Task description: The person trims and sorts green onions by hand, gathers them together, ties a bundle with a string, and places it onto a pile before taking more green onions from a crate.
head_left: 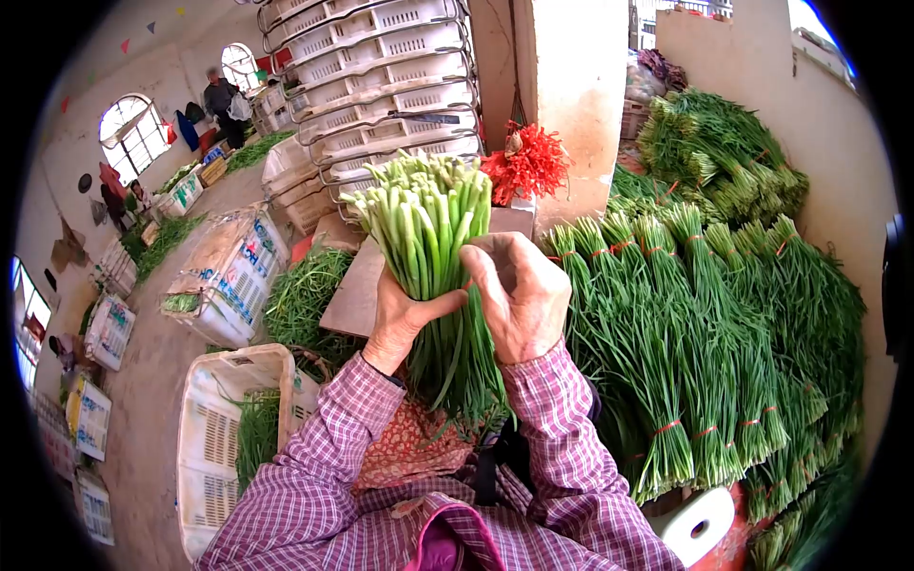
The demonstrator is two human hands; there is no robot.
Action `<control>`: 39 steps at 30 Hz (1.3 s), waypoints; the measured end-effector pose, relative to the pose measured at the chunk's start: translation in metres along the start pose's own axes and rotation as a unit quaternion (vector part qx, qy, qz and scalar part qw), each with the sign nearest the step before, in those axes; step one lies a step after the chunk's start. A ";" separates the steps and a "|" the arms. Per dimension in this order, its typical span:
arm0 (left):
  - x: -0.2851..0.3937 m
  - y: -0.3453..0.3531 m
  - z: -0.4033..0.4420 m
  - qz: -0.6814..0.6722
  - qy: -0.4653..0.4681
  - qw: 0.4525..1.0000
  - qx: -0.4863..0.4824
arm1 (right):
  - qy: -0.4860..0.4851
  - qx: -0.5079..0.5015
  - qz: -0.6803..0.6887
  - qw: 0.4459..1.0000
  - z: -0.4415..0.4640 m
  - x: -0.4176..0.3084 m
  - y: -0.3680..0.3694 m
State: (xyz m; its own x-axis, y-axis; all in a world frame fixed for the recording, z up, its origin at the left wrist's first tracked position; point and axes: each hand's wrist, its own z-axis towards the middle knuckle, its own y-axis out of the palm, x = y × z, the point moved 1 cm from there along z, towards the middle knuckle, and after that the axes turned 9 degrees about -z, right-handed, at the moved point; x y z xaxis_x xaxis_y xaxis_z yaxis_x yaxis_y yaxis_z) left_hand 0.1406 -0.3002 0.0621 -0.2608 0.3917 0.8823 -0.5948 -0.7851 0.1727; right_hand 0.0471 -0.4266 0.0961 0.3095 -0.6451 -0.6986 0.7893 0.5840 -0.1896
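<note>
The bundle of green stalks stands in front of the person's chest, just left of the right hand's fingertips and touching them; its long axis runs close to upright, pale cut ends at the top tipped a little to the left, dark leaves hanging toward the patterned apron. The left hand is clamped around the bundle at mid-length, thumb across the front, the other fingers hidden behind; the right hand is at its right side, a little higher than the left thumb, fingers curled and thumb near the forefinger; whether they pinch anything, I cannot tell.

Behind the bundle is a board, its left corner showing beside the left wrist; beyond the board's far edge, at the foot of the pillar, sits a bunch of red strips; loose greens lie past its left edge.

As for containers, a white crate is at the lower left, with green leaves against its right wall; a printed crate stands farther off, some greens showing at its near left corner; stacked crates rise behind the board, contents hidden; tied bundles are heaped at the right.
</note>
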 end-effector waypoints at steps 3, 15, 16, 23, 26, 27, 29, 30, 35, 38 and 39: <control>-0.025 -0.010 0.002 0.033 0.019 0.999 0.004 | -0.002 0.002 -0.030 1.000 -0.001 -0.004 0.004; -0.026 -0.008 -0.031 0.034 -0.048 0.998 -0.037 | -0.126 -0.131 -0.140 0.973 0.005 -0.005 -0.013; -0.033 -0.008 -0.033 0.008 -0.051 0.997 -0.052 | -0.130 -0.087 -0.173 0.972 0.013 -0.001 -0.019; -0.039 0.003 -0.045 0.085 -0.046 0.992 -0.084 | -0.164 -0.137 -0.185 0.959 0.052 0.005 -0.040; -0.045 0.004 -0.047 0.106 -0.043 0.988 -0.105 | -0.169 -0.204 -0.199 0.943 0.051 0.014 -0.034; -0.045 0.005 -0.048 0.120 -0.039 0.986 -0.109 | -0.190 -0.182 -0.208 0.942 0.051 0.013 -0.034; -0.043 0.009 -0.048 0.096 -0.046 0.989 -0.106 | -0.200 -0.128 -0.173 0.956 0.052 0.014 -0.036; -0.040 0.010 -0.049 0.093 -0.047 0.989 -0.109 | -0.189 -0.095 -0.131 0.969 0.056 0.015 -0.038; -0.052 -0.004 -0.050 0.038 -0.051 0.998 -0.026 | -0.066 0.036 0.108 0.991 0.070 0.009 -0.070; -0.024 -0.015 -0.036 0.001 -0.045 0.997 0.069 | -0.143 -0.090 0.064 0.984 0.043 0.033 -0.057; -0.016 -0.019 -0.028 0.007 -0.027 0.996 0.080 | -0.152 -0.116 -0.110 0.975 0.027 0.044 -0.046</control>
State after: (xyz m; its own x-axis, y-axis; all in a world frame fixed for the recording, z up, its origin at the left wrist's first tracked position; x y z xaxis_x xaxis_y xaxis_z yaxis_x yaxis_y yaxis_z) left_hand 0.1352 -0.2780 0.0320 -0.2246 0.3578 0.9064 -0.4622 -0.8580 0.2241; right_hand 0.0385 -0.4955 0.0929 0.3172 -0.8629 -0.3936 0.7245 0.4882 -0.4865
